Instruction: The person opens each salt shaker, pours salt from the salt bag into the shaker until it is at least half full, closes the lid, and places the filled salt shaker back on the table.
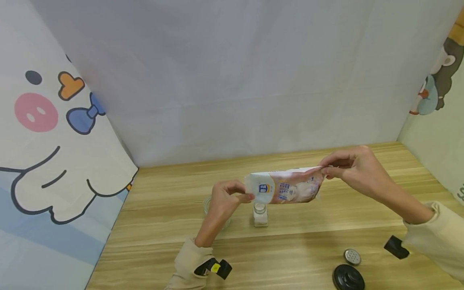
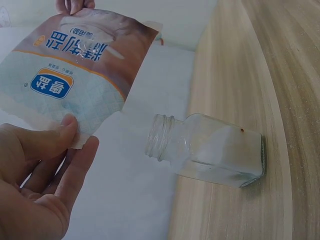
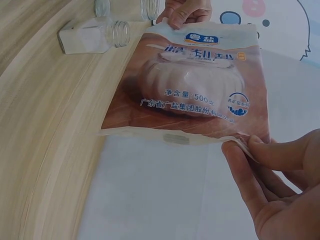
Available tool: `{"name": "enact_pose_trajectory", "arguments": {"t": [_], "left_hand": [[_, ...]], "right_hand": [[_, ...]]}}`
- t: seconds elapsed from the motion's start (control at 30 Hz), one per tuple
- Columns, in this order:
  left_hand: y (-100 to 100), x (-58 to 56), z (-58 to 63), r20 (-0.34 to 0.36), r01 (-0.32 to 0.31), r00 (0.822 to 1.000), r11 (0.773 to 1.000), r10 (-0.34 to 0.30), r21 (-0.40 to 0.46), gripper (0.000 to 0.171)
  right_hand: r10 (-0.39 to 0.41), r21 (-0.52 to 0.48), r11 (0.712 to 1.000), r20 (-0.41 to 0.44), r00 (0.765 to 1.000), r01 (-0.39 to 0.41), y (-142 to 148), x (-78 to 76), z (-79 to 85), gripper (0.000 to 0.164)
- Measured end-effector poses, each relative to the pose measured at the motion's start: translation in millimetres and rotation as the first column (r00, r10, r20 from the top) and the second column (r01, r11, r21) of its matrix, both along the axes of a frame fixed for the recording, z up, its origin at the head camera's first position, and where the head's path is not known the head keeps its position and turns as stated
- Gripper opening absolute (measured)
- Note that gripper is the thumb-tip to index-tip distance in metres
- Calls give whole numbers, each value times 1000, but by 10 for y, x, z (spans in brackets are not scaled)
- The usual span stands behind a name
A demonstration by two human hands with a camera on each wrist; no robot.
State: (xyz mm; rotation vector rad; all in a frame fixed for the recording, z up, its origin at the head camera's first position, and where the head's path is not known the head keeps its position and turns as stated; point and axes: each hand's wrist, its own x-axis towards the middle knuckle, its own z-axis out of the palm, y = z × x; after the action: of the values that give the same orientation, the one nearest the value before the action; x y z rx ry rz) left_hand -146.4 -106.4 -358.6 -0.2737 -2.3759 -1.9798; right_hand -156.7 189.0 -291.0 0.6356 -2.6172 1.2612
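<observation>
Between both hands a salt bag (image 1: 290, 187) is stretched out above the table, pale blue at one end and brown at the other. My left hand (image 1: 224, 205) pinches a corner of the pale end between thumb and fingers. At the brown end, my right hand (image 1: 359, 171) pinches the bag's edge. Below the bag stands a small square glass jar (image 1: 260, 217), uncapped, with white grains inside. In the left wrist view the glass jar (image 2: 215, 150) shows its threaded neck. The right wrist view shows the bag's printed face (image 3: 190, 85).
Partly behind my left hand stands another glass container (image 1: 207, 204). A perforated metal shaker lid (image 1: 352, 256) and a round black lid (image 1: 348, 278) lie on the wooden table (image 1: 159, 225) at the front right. A pale cloth wall (image 1: 253, 80) closes off the back.
</observation>
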Motion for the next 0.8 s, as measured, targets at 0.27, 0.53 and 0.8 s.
{"name": "enact_pose_trajectory", "arguments": {"t": [0.27, 0.53, 0.8], "left_hand": [[30, -29, -27, -2, -8, 1000, 1000, 8, -7, 7], [56, -58, -63, 1, -18, 1000, 1000, 18, -15, 7], [84, -83, -97, 5, -21, 1000, 1000, 21, -22, 7]], "right_hand": [[1, 2, 1000, 3, 1000, -1, 20, -45, -39, 8], [14, -4, 1000, -8, 1000, -14, 48, -94, -81, 9], [32, -19, 999, -12, 999, -33, 79, -144, -124, 9]]}}
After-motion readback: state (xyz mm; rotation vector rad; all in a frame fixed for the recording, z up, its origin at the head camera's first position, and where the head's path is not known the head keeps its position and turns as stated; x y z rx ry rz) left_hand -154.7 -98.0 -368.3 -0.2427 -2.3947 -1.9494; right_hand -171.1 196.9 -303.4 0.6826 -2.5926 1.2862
